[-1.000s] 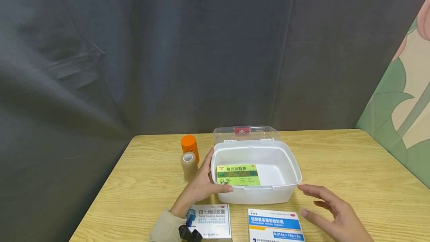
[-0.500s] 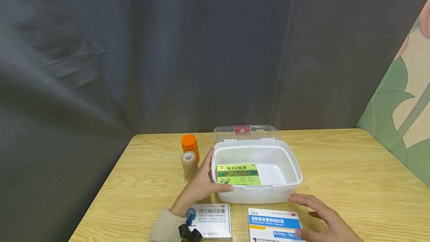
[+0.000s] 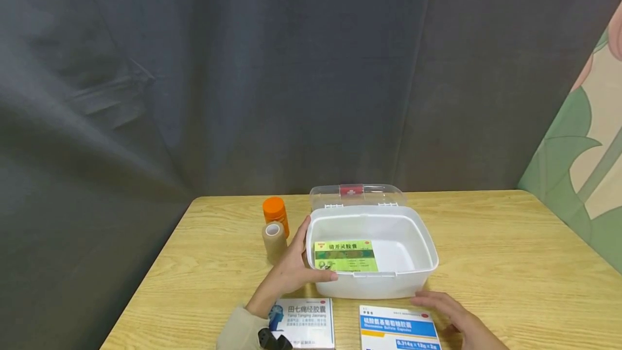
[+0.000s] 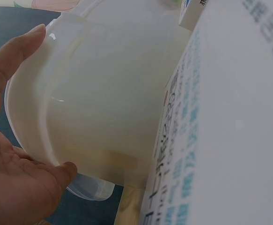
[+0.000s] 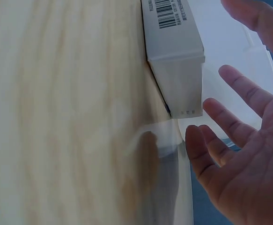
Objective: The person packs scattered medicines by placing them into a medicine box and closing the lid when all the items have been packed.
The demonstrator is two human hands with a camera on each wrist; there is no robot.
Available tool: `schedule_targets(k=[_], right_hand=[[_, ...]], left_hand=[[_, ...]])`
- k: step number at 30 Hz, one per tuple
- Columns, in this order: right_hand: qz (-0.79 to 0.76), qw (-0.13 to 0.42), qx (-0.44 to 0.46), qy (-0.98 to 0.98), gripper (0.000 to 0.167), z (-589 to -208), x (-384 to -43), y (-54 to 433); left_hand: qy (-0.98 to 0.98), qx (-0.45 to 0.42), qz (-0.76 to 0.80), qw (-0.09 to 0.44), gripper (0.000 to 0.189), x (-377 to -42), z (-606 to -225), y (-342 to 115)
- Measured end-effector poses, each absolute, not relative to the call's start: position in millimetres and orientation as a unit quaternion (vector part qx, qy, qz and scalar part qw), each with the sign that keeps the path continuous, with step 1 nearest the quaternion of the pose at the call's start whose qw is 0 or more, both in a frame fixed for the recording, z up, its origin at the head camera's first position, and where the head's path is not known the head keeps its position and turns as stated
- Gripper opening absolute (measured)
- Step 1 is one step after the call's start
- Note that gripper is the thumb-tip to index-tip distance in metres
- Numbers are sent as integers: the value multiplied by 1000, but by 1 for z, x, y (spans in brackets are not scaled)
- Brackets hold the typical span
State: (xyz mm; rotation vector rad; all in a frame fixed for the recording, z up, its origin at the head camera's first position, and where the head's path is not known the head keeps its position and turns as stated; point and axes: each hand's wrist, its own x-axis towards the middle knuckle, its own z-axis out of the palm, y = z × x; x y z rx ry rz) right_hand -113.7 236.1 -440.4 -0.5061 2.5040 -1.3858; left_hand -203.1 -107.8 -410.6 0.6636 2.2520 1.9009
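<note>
A white plastic medicine chest [image 3: 369, 288] stands with its clear lid [image 3: 325, 195] swung back. Inside, at its left, lies a green and yellow capsule box [image 3: 346, 263]. My left hand [image 3: 291, 271] holds the chest's left front corner, thumb along the front rim and fingers at the side wall, as the left wrist view also shows. Over the right edge of a blue and white capsule box [image 3: 399, 328] reaches my right hand [image 3: 454, 315]. Its fingers [image 5: 241, 86] are spread beside the end of that box [image 5: 176, 84] in the right wrist view, holding nothing.
Under my left wrist lies a white capsule box with a blue head picture [image 3: 307, 320]. Left of the chest stand a tan bandage roll [image 3: 275, 244] and an orange bottle [image 3: 275, 208]. A dark curtain [image 3: 311, 80] hangs behind the wooden table [image 3: 204, 263].
My right hand has moved left and toward me, from beside the chest's right front corner to the blue and white capsule box. The left hand stays on the chest.
</note>
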Motion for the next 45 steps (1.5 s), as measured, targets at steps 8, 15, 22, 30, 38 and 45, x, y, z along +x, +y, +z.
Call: schedule_targets(k=[8,15,22,30,38,45], right_hand=[[-487,136,-196,840,70,-445,-117,237],[-521,156,-227,808,70,-449,-117,236],[-563,205,-232,766,65,-452,-119,236],[-541,200,-279,768,55,-459,-122,238],[-528,193,-294,773,49,-463,-127,240],[-498,184,-280,800,46,-460,-129,239]], left_hand=[[745,217,629,61,118,-202,-410,-108],[742,221,630,61,117,-203,-411,-107],[744,216,629,62,116,-202,-411,-107],[743,215,631,65,115,-201,-411,-108],[750,213,623,63,116,-201,-411,-108],[752,212,621,62,117,-202,-411,-108]])
